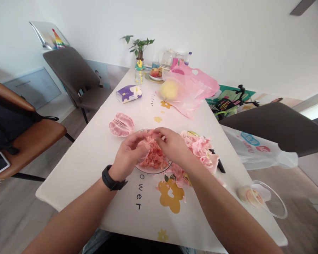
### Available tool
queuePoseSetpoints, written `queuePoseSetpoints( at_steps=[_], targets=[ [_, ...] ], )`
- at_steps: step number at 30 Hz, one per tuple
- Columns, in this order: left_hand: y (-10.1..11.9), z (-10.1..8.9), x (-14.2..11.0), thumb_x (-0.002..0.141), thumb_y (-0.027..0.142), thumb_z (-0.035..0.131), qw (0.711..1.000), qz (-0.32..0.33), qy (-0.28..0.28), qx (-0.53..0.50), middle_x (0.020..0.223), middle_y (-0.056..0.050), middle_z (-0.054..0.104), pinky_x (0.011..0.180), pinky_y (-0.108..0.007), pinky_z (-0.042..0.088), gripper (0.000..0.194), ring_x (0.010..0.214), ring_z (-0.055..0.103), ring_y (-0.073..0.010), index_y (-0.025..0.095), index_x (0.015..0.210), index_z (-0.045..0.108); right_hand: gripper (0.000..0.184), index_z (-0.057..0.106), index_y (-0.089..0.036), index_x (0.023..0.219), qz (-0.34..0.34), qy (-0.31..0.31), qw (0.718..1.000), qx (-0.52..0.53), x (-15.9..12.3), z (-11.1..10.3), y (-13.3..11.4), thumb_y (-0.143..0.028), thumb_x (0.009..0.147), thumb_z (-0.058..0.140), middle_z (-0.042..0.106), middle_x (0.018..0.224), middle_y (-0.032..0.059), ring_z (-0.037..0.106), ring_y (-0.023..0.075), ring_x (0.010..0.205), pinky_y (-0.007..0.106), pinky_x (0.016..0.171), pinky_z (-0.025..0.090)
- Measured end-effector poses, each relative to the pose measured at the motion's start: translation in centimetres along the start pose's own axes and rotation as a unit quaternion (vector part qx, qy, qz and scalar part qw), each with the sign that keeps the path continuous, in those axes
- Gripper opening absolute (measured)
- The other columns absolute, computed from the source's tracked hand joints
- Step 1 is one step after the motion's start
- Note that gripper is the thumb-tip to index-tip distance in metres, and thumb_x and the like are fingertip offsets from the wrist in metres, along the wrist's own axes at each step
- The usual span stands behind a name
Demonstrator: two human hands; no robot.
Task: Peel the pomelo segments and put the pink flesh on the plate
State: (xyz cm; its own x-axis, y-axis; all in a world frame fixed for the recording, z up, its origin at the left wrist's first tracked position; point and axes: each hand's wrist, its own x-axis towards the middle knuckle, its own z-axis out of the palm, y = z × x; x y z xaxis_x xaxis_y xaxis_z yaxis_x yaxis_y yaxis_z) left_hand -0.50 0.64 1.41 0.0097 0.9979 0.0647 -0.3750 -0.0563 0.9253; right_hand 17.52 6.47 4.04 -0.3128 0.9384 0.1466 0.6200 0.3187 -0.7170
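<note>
Over a white plate (151, 173) with a dark rim, my left hand (128, 153) is closed on a piece of pink pomelo (147, 144), palm side up. The fingers of my right hand (172, 143) pinch the top of the same piece, near the left fingertips. Red peeled pomelo flesh (155, 158) is heaped on the plate beneath. Beyond my left hand lies a large peeled pomelo chunk (121, 124). Pink peel and membrane scraps (201, 150) are piled to the right, with a black knife handle (220, 165) sticking out beside them.
Farther back are a purple tissue pack (129, 94), a yellow pomelo (169, 90) in a pink plastic bag (193, 84), apples (154, 72) on a plate and a potted plant (140, 47). A bin (262, 199) stands off the table's right edge. Chairs flank the table.
</note>
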Motion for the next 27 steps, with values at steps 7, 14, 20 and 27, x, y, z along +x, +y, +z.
queuePoseSetpoints(
  at_steps=[7,14,20,27],
  targets=[
    [-0.7,0.2,-0.3,0.086,0.024,0.077,0.97,0.14,0.0,0.199,0.125,-0.009,0.072,0.104,-0.043,0.055,0.035,0.116,0.068,-0.0253,0.027,0.121,0.075,0.037,0.077,-0.026,0.096,0.001,-0.015,0.996,0.091,-1.5,-0.8,-1.6,-0.049,0.106,0.05,0.08,0.099,0.0044,0.072,0.0246,0.094,0.042,0.089,0.055],
    [-1.4,0.4,-0.6,0.084,0.015,0.073,0.931,0.181,0.007,0.318,0.114,-0.007,0.072,0.093,-0.04,0.055,0.032,0.103,0.068,-0.0226,0.024,0.115,0.066,0.011,0.08,-0.026,0.094,0.074,-0.105,0.967,0.22,-1.9,-2.2,-2.8,-0.034,0.089,0.074,0.081,0.092,0.0024,0.073,0.0224,0.086,0.037,0.079,0.056],
    [-1.3,0.2,-0.4,0.087,0.018,0.073,0.935,0.183,0.01,0.304,0.115,-0.007,0.069,0.093,-0.038,0.053,0.024,0.104,0.066,-0.022,0.023,0.11,0.065,0.015,0.077,-0.023,0.091,0.104,-0.02,0.962,0.253,-2.3,-0.9,-2.5,-0.039,0.088,0.076,0.076,0.086,0.001,0.065,0.0162,0.074,0.032,0.071,0.052],
    [-1.4,0.6,-0.4,0.083,0.023,0.077,0.962,0.112,0.058,0.241,0.108,-0.006,0.07,0.085,-0.034,0.054,0.023,0.093,0.066,-0.0188,0.022,0.104,0.066,0.02,0.069,-0.024,0.094,0.135,0.12,0.913,0.365,-1.6,0.4,-1.6,-0.041,0.086,0.075,0.067,0.078,-0.0014,0.058,0.0139,0.065,0.03,0.062,0.047]
  ],
)
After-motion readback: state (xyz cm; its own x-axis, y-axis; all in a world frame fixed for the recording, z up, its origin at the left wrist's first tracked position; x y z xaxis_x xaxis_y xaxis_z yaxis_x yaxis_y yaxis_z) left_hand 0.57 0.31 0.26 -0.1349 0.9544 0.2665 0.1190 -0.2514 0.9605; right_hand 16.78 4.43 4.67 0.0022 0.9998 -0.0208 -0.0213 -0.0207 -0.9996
